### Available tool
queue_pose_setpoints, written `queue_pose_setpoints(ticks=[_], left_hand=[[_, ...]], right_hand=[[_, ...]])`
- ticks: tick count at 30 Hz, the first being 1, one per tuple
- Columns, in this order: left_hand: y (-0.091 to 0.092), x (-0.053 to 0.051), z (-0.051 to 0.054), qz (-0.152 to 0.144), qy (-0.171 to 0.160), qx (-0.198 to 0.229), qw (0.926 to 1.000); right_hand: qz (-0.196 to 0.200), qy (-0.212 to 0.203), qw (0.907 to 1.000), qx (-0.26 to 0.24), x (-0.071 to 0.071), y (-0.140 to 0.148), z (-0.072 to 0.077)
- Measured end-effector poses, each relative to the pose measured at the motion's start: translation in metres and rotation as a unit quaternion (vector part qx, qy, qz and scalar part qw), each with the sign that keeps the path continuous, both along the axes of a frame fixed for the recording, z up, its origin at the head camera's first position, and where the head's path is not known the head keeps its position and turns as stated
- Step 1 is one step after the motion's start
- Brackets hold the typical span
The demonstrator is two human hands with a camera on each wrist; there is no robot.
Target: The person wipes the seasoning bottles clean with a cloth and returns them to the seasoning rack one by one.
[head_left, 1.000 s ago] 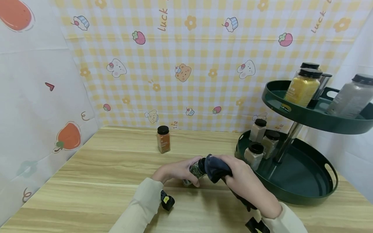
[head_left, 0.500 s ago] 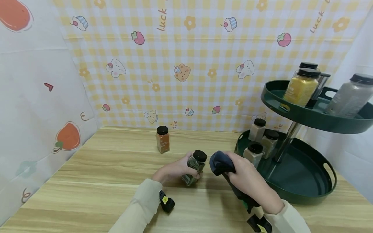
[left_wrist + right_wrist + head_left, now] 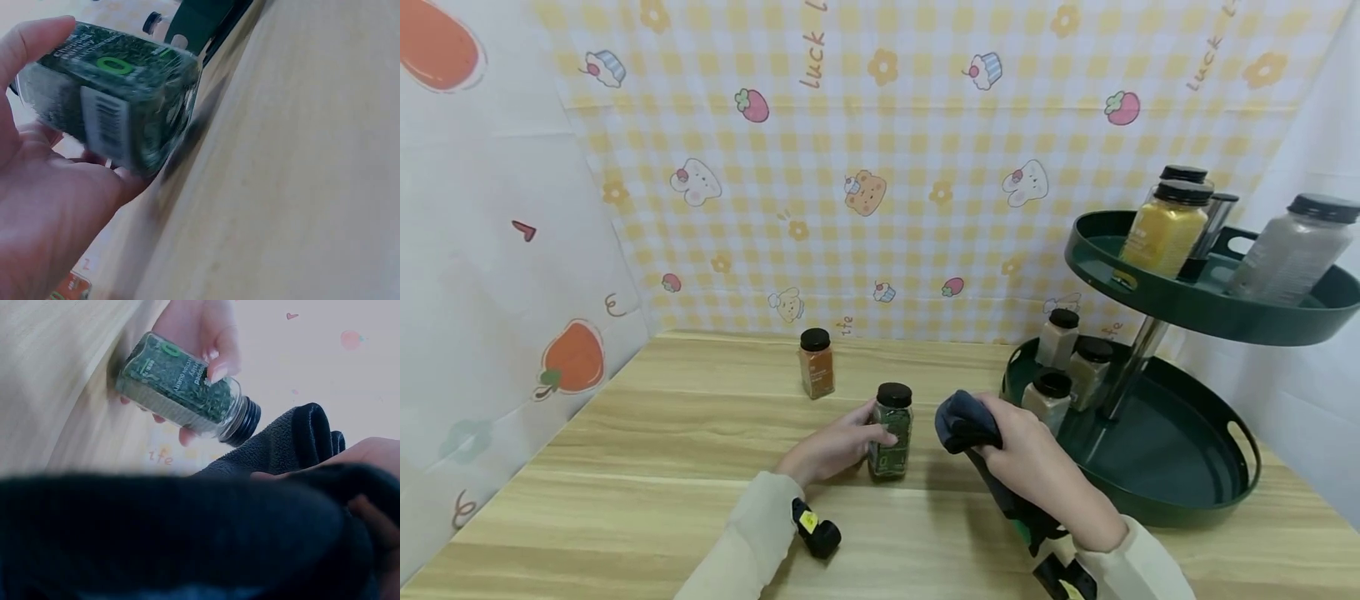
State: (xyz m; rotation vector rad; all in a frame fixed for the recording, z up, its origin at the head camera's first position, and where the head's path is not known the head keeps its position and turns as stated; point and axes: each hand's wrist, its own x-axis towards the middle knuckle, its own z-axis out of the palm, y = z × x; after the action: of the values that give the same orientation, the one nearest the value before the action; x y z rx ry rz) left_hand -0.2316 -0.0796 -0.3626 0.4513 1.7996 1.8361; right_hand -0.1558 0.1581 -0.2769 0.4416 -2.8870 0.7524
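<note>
of the hands (image 3: 829,446) (image 3: 1033,458), the left grips the jar (image 3: 892,461).

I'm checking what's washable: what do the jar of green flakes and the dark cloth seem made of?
Jar of green flakes: clear, glossy glass or plastic; contents show through. Dark cloth: matte fabric, perhaps microfibre, judging by its fuzzy surface.

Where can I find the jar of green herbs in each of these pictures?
Head view: the jar of green herbs is a little below the centre, upright.
Left wrist view: the jar fills much of the upper left, close up.
Right wrist view: the jar is in the upper part, left of centre, its black lid pointing right.
Shared landmark: the left hand, which grips the jar in all three.
</note>
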Motion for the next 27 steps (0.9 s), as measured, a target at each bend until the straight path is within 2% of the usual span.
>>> queue_pose_setpoints(ticks=[8,12,16,23,27], left_hand=[[-0.002,0.01,-0.005,-0.024,0.017,0.071,0.997],[0.005,0.017,-0.009,-0.035,-0.007,0.103,0.9941],[0.016,0.022,-0.013,-0.041,-0.022,0.101,0.9938],[0.025,0.023,-0.015,-0.058,-0.029,0.119,0.9907],[0.024,0.022,-0.016,-0.056,-0.035,0.124,0.9901]], right_hand=[[0.02,0.012,0.9996,-0.014,-0.002,-0.004,-0.004],[0.03,0.012,0.9993,-0.019,-0.001,-0.008,-0.007],[0.047,0.02,0.9984,-0.024,0.0,-0.012,-0.01],[0.099,0.065,0.9928,-0.02,-0.001,-0.016,-0.019],[0.095,0.068,0.9932,0.003,-0.003,-0.014,-0.021]])
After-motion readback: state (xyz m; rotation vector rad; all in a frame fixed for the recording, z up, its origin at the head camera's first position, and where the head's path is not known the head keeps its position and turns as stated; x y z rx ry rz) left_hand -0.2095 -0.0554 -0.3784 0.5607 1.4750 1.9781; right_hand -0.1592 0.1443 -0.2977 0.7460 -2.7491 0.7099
